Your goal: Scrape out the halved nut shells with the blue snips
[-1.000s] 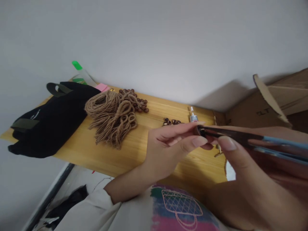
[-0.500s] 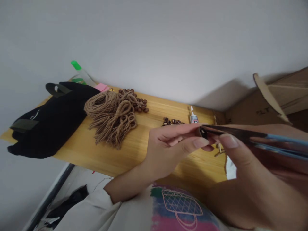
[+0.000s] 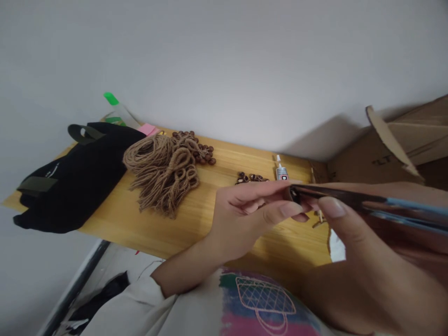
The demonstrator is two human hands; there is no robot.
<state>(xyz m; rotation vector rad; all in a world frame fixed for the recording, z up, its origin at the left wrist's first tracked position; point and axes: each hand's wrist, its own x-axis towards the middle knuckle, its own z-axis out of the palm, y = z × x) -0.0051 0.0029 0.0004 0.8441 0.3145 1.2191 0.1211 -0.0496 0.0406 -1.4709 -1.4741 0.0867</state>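
Between the thumb and index finger of my left hand [image 3: 252, 210] is a small dark hollow piece [image 3: 294, 193], shiny along its edge. My right hand [image 3: 371, 242] grips a slim two-armed tool [image 3: 353, 196] with dark narrow jaws and blue handles; its exact kind is unclear. The tool's tip meets the dark piece at its opening. Just beyond my left hand, several similar dark pieces [image 3: 252, 177] lie on the wooden table [image 3: 217, 186], partly covered by the hand. A small glue tube [image 3: 281, 173] with a white nozzle stands out behind my fingers.
Bundled brown cord [image 3: 161, 172] lies left of my hands, with round brown beads [image 3: 206, 154] behind it. Farther left are a black bag [image 3: 77, 177], a pink pad [image 3: 148, 129] and a green-capped item [image 3: 111, 98]. A cardboard box [image 3: 392, 144] rises at the right.
The tool's tip has shifted slightly left, against the dark piece's opening. Both hands keep nearly the same grip, and the view has tilted a little.
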